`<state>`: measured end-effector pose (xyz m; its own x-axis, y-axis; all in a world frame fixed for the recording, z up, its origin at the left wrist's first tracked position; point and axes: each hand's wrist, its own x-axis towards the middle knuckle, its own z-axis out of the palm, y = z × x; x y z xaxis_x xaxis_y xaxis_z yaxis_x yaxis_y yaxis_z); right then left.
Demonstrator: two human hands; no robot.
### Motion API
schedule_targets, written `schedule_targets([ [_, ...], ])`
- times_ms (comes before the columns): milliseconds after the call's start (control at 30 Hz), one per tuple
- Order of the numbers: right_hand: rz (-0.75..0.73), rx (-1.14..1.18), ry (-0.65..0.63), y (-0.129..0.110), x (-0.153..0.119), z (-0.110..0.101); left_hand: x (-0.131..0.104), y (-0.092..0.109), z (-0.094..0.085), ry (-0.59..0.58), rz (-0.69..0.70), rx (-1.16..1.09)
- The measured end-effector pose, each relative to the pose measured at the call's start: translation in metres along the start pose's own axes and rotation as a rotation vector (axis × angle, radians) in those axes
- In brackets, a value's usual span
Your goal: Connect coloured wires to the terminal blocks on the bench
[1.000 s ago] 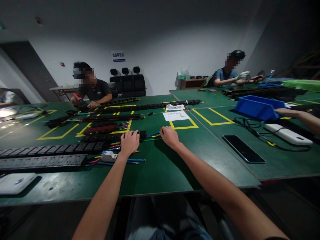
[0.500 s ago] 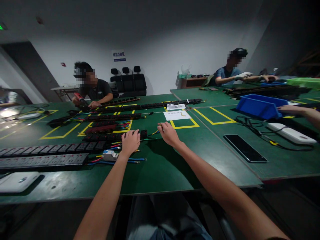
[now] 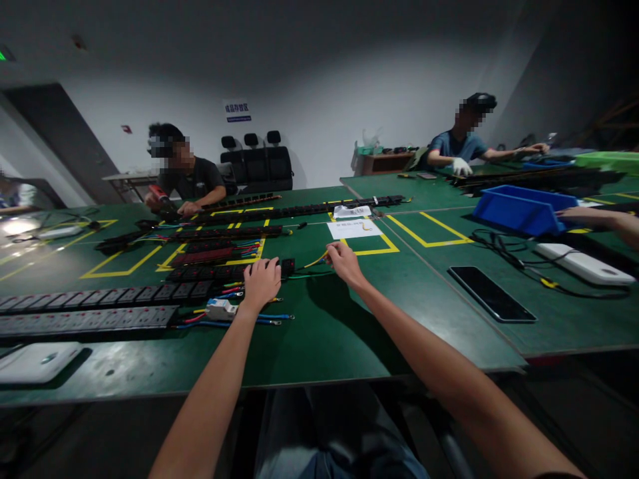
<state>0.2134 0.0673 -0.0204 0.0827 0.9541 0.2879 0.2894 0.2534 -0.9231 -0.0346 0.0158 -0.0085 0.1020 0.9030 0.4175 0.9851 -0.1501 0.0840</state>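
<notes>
My left hand [image 3: 262, 285] lies over the right end of a black socket strip [image 3: 288, 267], its fingers resting on the strip. Thin wires, one of them yellow [image 3: 315, 262], run right from that end, and my right hand [image 3: 342, 262] pinches their tips. Below my left hand a grey-white breaker [image 3: 221, 309] sits among red and blue wires. Two long socket strips with pale faces [image 3: 90, 320] reach in from the left edge. Shorter dark strips with coloured leads [image 3: 210, 255] lie behind my left hand.
White paper labels [image 3: 353, 229] lie beyond my right hand. To the right are a phone [image 3: 492, 293], a blue bin [image 3: 522, 209], black cables and a white device [image 3: 584, 263]. Another person's hand touches the bin. Two people work across the green table [image 3: 319, 359].
My right hand has moved slightly right, with the wires now stretched to its fingertips. My left hand stays on the strip. The far right person's gloved hand has lowered to the table.
</notes>
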Motion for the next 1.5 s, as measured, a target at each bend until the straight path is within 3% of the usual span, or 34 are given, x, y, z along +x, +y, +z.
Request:
schedule_targets([
  [267,0.388,0.309,0.038,-0.008,0.001,-0.006,0.001,-0.001,0.001,-0.004,0.011,0.018],
  [600,0.411,0.369,-0.003,-0.022,-0.004,-0.007,0.001,-0.003,0.003,0.013,0.023,0.037],
  [667,0.335,0.235,-0.006,-0.019,-0.004,-0.009,0.001,-0.002,0.003,0.015,0.024,0.035],
  [800,-0.024,-0.291,-0.013,-0.011,-0.005,-0.017,0.001,-0.001,0.001,0.011,0.02,0.028],
  [867,-0.136,-0.465,-0.012,-0.008,-0.005,-0.022,0.001,-0.001,0.001,0.007,0.015,0.024],
  [1067,-0.324,-0.621,-0.075,0.0,-0.004,-0.036,0.001,-0.001,0.001,0.009,0.013,0.018],
  [1500,-0.336,-0.994,-0.23,-0.014,-0.014,-0.04,0.001,-0.003,0.004,0.019,0.025,0.023],
])
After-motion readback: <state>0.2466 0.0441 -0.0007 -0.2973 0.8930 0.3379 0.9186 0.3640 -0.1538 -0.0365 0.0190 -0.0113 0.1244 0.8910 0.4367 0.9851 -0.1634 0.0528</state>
